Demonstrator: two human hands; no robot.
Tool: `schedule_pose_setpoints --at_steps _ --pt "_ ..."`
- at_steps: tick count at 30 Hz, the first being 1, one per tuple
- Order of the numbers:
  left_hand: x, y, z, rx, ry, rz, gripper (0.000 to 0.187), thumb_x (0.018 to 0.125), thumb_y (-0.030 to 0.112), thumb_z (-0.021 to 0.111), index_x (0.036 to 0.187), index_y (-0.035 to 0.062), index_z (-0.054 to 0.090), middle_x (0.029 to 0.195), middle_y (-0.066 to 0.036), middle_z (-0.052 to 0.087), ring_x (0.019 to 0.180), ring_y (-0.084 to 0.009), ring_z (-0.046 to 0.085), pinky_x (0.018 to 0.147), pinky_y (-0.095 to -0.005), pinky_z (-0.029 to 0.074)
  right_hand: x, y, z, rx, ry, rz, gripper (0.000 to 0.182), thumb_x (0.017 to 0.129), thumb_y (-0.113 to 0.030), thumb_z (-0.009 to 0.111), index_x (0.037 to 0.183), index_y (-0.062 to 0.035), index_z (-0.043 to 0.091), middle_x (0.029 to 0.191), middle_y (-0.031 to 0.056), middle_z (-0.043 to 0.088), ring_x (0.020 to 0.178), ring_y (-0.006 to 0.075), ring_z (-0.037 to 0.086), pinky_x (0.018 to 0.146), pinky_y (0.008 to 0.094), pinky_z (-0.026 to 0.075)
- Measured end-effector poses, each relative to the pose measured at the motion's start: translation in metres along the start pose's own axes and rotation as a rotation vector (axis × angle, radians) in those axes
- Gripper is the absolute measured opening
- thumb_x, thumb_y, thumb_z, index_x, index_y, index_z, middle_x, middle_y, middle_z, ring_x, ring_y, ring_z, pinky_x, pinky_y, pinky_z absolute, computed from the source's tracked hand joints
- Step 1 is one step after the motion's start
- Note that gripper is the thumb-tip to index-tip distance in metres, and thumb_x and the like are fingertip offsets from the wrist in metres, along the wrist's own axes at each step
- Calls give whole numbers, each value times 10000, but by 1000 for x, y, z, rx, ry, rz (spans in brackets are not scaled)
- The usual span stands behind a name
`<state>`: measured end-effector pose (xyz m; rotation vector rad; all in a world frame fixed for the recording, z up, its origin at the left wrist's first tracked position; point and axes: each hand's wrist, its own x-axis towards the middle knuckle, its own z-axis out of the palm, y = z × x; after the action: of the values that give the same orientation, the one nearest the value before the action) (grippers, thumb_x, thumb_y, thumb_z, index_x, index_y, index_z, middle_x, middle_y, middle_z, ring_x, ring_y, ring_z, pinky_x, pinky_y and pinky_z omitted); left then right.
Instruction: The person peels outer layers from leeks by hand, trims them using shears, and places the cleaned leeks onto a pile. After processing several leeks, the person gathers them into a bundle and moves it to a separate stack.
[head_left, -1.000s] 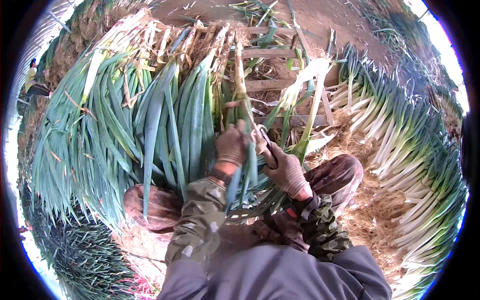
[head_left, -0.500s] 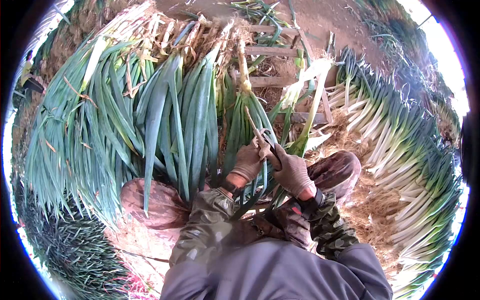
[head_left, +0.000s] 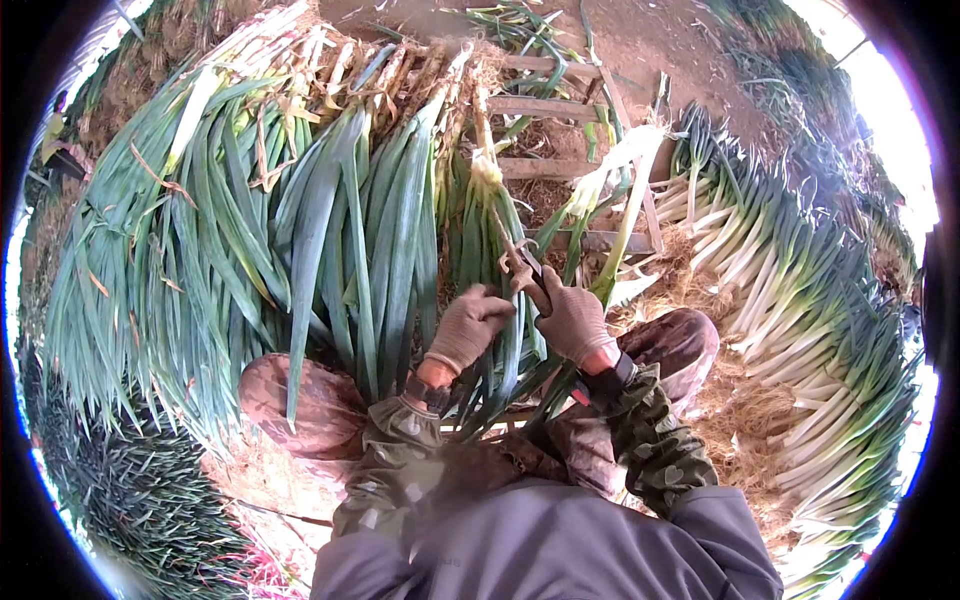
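Observation:
My right hand, in a beige knit glove, is closed around a small knife with a dark blade, its handle mostly hidden. A withered tan leaf strip lies against the blade and my thumb. Just to the left is my gloved left hand, fingers loosely curled and thumb apart, with nothing visible in it. Behind both hands stands a leek with a pale stem and green leaves that hang down between my wrists. Thick green leek leaves drape beside my left hand.
A large heap of untrimmed leeks spreads on the left. Wooden slats form a rack ahead. Cleaned leeks lie in a long row at right, beside dry root scraps. More dark green tops fill the lower left.
My left hand has moved left and slightly down, away from the withered leaf and the blade. My right hand, with the knife, has shifted slightly up and left.

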<state>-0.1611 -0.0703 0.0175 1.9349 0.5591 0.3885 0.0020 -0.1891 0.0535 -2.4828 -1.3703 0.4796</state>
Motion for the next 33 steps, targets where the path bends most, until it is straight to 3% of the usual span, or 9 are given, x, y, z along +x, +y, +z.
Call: schedule_pose_setpoints --at_steps 2,3,7,10,11,16,24,29,33 --pt "9 -13 -6 23 161 39 151 834 -5 623 918 42 739 965 -149 654 929 -335 663 825 -389 531 9 0 0 -27 -6 7 308 958 -269 585 1179 -70 503 702 238 646 703 466 650 618 571 486" --pt "17 -22 -4 85 256 46 139 824 -31 583 898 -2 698 870 -139 651 860 -310 660 828 -369 530 12 -4 -2 -28 1 8 305 956 -267 585 1174 -70 504 704 237 648 704 464 652 621 569 491" --pt "54 -25 4 156 383 60 168 830 19 607 975 14 692 970 -179 688 930 -365 675 827 -415 536 28 -10 -6 -65 -16 14 320 974 -289 557 1168 -43 490 735 237 671 731 455 674 645 555 519" --pt "81 -24 6 276 377 -20 131 830 43 593 944 17 653 1007 -172 663 946 -385 650 845 -462 522 42 -11 -7 -73 -16 6 320 967 -266 550 1163 -23 482 743 238 677 742 451 683 650 550 527" --pt "88 -24 6 324 435 46 133 831 51 597 955 21 634 1031 -175 659 965 -402 642 847 -482 514 46 -9 -5 -64 -4 -4 321 960 -256 554 1165 -21 481 745 238 677 743 450 684 651 549 527" --pt "115 -19 -4 426 336 -73 159 852 105 635 991 30 619 1079 -196 643 977 -432 647 837 -506 526 64 -12 -10 -65 11 17 337 938 -227 563 1182 -13 474 749 249 678 754 449 688 662 551 534" --pt "147 -26 -7 573 221 -236 364 831 259 752 1101 41 642 1138 -203 619 1024 -405 660 855 -494 541 110 -1 -14 -54 40 37 377 1005 -363 511 1156 -18 500 784 252 689 783 454 689 715 556 531" --pt "163 -22 -12 625 157 -295 494 812 411 773 1115 29 696 1216 -224 608 1103 -411 636 916 -485 528 146 -2 -28 -71 50 13 410 944 -394 597 1092 -14 554 814 256 694 826 452 689 742 548 534" --pt "182 -34 -12 549 73 -395 591 802 515 757 1117 17 722 1267 -245 597 1132 -412 628 952 -472 520 181 2 -27 -19 49 36 376 858 -328 709 1069 -52 566 907 254 698 907 461 669 777 542 519"
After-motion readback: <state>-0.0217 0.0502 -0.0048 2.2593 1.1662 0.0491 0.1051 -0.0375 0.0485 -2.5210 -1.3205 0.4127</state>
